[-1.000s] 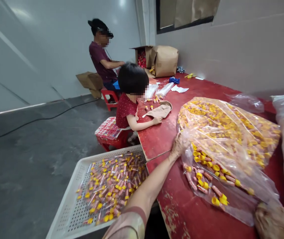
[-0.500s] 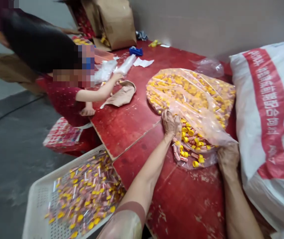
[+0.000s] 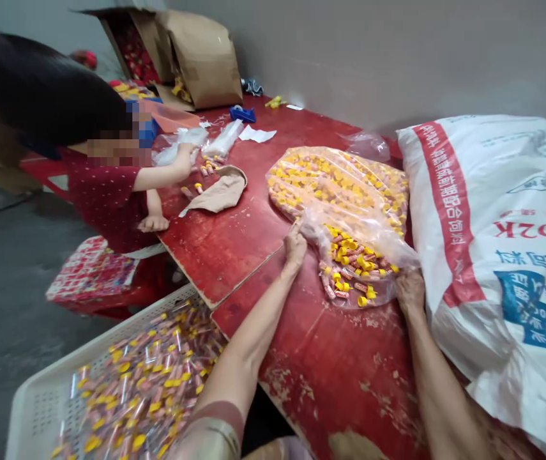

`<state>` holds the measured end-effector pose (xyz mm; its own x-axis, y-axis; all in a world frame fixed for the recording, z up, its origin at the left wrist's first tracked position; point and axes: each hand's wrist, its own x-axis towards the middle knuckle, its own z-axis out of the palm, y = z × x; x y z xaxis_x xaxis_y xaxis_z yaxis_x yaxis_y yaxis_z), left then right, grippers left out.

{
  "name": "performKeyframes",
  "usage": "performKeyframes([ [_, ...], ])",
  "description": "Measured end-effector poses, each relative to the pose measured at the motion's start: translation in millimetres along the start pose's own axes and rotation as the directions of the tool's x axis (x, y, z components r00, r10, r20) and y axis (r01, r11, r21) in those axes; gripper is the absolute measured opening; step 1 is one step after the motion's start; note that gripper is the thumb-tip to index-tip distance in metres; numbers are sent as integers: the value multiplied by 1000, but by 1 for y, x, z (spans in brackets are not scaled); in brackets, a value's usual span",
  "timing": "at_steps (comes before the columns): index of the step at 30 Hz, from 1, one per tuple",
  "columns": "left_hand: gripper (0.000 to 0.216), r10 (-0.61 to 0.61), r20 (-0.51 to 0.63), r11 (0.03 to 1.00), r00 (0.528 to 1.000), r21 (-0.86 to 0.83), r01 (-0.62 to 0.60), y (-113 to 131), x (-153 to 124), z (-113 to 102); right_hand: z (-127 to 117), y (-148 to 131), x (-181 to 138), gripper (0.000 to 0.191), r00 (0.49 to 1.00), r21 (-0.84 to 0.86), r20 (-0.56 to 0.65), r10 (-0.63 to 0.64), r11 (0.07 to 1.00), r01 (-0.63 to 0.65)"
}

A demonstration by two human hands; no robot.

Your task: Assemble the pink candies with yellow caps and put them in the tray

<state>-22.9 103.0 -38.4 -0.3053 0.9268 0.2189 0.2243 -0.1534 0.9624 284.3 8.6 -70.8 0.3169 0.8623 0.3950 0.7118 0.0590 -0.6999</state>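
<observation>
A large clear plastic bag (image 3: pixel 344 182) lies on the red table, filled with small pinkish tubes with yellow caps (image 3: pixel 356 252). Its mouth is spread open towards me, and several tubes show near the opening. My left hand (image 3: pixel 295 248) is closed on the left edge of the mouth. On the other side, my right hand (image 3: pixel 410 291) grips the right edge, its fingers partly hidden by the plastic. A large white woven sack (image 3: pixel 483 255) stands close beside my right hand.
Below the table's left edge is a white crate (image 3: pixel 37 396) of similar tubes in clear sleeves. A co-worker in a dark red shirt (image 3: pixel 103 198) reaches over the table (image 3: pixel 234 255) near a beige cloth (image 3: pixel 219 191). A blue tape dispenser (image 3: pixel 242 114) and cardboard box (image 3: pixel 200 61) are farther back.
The camera view has swung to the right, showing more of the white sack. My left hand has pulled the bag's left edge outward, spreading its mouth a little wider. Both hands still hold the bag.
</observation>
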Motion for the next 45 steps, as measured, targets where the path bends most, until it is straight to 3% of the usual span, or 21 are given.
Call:
performKeyframes([
  [2, 35, -106, -20, 994, 994, -14, 105, -1, -13, -22, -8, -3, -17, 30, 999, -66, -26, 38, 997, -39],
  [4, 35, -148, -27, 989, 989, 21, 148, 3, -22, -31, -17, -8, -34, 28, 997, -126, -49, 53, 990, -58],
  [9, 34, -175, 3, 951, 985, 260, 168, 33, -30, -9, -43, -29, -76, 45, 1000, -170, -11, -15, 985, 13],
  [12, 26, -178, -33, 896, 984, 408, 176, 56, -37, -7, -57, -41, -97, 48, 996, -337, -55, 72, 938, -86],
  [16, 38, -122, -129, 851, 984, 497, 171, 72, -57, -43, -72, -52, -116, 48, 965, -500, -158, 207, 826, -259],
  [20, 44, 5, -197, 795, 980, 596, 116, 68, -80, -95, -81, -54, -124, 46, 965, -415, -217, 144, 882, -225],
  [23, 47, 59, -225, 782, 973, 616, 95, 53, -94, -125, -88, -50, -129, 46, 949, -301, -261, 176, 920, -253],
  [27, 52, 50, -278, 775, 959, 616, 138, 36, -113, -143, -96, -50, -139, 43, 893, -238, -340, 293, 892, -383],
  [30, 56, 212, -305, 737, 928, 674, 53, 39, -135, -145, -100, -63, -155, 42, 893, -368, -420, 163, 869, -331],
  [32, 52, 371, -164, 667, 914, 732, -139, 46, -152, -142, -100, -76, -166, 39, 916, -452, -399, -37, 877, -161],
  [34, 42, 431, 193, 561, 881, 708, -429, 52, -166, -138, -97, -89, -172, 32, 946, -497, -194, -258, 858, 132],
  [36, 35, 370, 548, 460, 750, 593, -661, 52, -174, -132, -89, -95, -171, 27, 908, -472, 104, -406, 783, 404],
  [37, 31, 322, 645, 420, 693, 559, -715, 51, -175, -130, -85, -96, -169, 27, 871, -450, 233, -432, 747, 490],
  [38, 27, 283, 690, 386, 667, 554, -737, 48, -174, -128, -80, -94, -166, 29, 840, -434, 327, -433, 720, 541],
  [40, 25, 247, 696, 341, 675, 589, -732, 42, -171, -124, -70, -87, -158, 34, 827, -443, 398, -397, 706, 552],
  [42, 27, 244, 692, 327, 680, 601, -729, 38, -169, -122, -64, -78, -150, 42, 874, -486, 351, -336, 733, 477],
  [45, 25, 251, 725, 323, 641, 562, -762, 36, -178, -121, -60, -71, -138, 57, 941, -531, 202, -272, 776, 339],
])
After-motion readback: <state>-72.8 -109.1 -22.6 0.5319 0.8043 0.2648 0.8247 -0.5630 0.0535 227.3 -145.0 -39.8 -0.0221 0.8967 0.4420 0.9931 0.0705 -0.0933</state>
